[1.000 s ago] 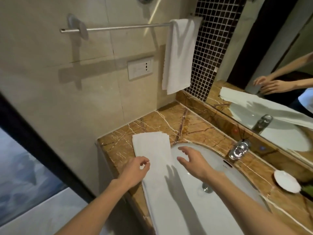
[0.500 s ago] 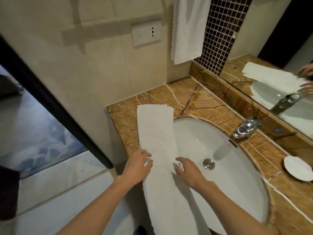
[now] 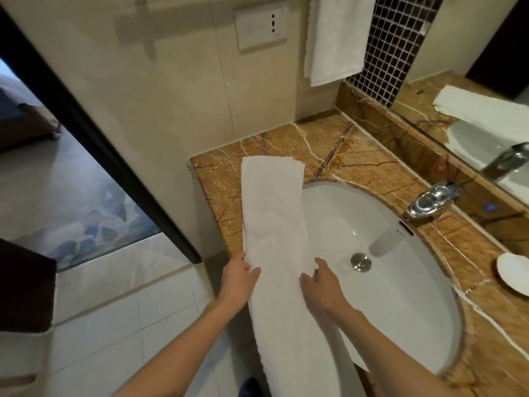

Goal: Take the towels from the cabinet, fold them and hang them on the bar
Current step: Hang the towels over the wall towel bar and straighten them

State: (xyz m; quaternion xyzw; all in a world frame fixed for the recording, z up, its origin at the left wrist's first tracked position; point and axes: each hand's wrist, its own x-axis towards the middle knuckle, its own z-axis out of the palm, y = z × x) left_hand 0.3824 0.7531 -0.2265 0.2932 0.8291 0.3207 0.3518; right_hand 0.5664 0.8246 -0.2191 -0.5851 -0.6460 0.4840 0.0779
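White folded towel (image 3: 274,224) lies lengthwise over counter edge and sink rim; second towel (image 3: 335,38) hangs on wall.

Arms extended, left hand (image 3: 237,277) and right hand (image 3: 322,285) apparently pinch the towel (image 3: 273,213).

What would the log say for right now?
step: fold | towel: long strip across counter and sink | left hand: holds left edge | right hand: holds right edge | hung towel: above counter

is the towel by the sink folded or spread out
Folded: the white towel lies as a long narrow strip with stacked layer edges at its far end. The left hand and right hand pinch its sides.
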